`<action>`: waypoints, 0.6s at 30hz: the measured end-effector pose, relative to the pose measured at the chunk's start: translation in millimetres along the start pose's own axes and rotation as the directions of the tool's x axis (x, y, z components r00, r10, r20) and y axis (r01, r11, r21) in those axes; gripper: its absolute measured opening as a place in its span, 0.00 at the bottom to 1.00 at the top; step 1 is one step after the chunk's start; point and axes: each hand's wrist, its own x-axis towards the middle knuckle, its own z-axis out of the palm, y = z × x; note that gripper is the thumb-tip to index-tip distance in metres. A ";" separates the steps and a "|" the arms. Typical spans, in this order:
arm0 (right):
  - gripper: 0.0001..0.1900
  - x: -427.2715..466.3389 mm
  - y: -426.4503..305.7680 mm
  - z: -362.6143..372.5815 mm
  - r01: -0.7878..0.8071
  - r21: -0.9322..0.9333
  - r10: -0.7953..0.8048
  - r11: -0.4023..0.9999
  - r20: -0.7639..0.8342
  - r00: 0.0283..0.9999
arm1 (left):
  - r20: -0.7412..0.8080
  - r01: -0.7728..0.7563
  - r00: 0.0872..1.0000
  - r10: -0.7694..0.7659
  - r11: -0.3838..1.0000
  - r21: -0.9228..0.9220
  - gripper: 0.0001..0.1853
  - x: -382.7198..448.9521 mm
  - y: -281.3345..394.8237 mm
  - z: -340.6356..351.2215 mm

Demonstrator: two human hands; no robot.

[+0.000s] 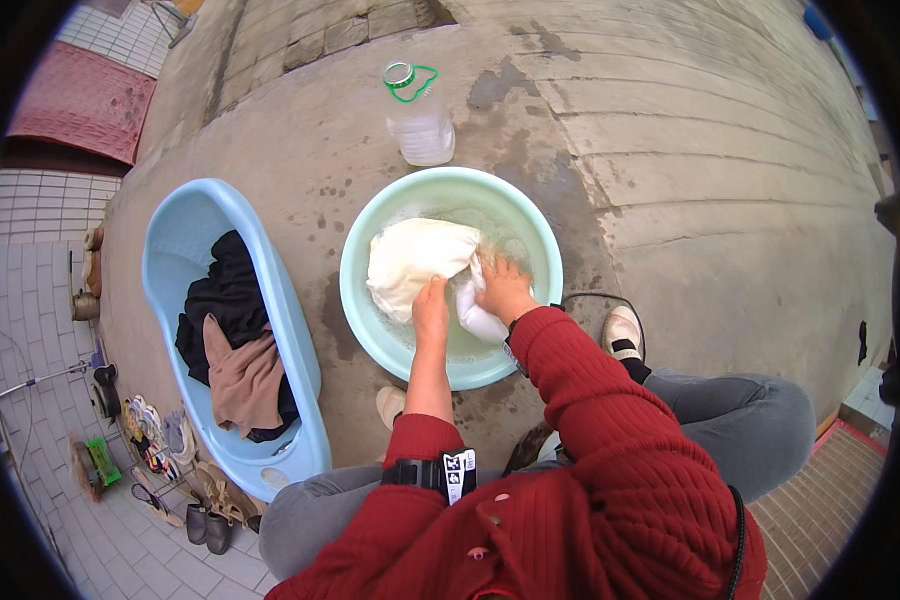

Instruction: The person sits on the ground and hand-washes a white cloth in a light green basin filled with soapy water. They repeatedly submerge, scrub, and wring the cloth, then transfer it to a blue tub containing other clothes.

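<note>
A pale green round plastic basin of cloudy, sudsy water stands on the ground before me. In it lies a wet white cloth, its left part puffed up above the water and a narrower fold trailing on the right. My left hand grips the cloth's near edge, thumb on top. Over the right fold rests my right hand, fingers spread and fingertips partly hidden at the water. Whether those fingers pinch the fabric cannot be told.
Left of the basin is a blue plastic tub holding black clothing and a brownish-pink garment. A clear jug with a green handle stands beyond the basin. Shoes sit at lower left. Wet patches mark the concrete.
</note>
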 end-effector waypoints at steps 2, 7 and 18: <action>0.49 3.1 -0.7 0.7 -0.012 0.024 0.011 1.000 0.048 0.999 | -0.009 -0.012 1.000 0.013 1.000 0.020 0.24 2.0 -6.1 -0.8; 0.50 12.8 -4.0 7.6 -0.049 -0.025 0.051 0.998 0.067 0.996 | 0.030 0.065 0.997 -0.064 0.997 -0.029 0.23 4.9 -15.7 2.7; 0.30 18.1 18.0 -20.3 -0.052 0.730 0.131 0.681 -0.052 0.990 | 0.183 0.270 0.953 -0.241 0.950 -0.154 0.26 6.9 -4.2 7.5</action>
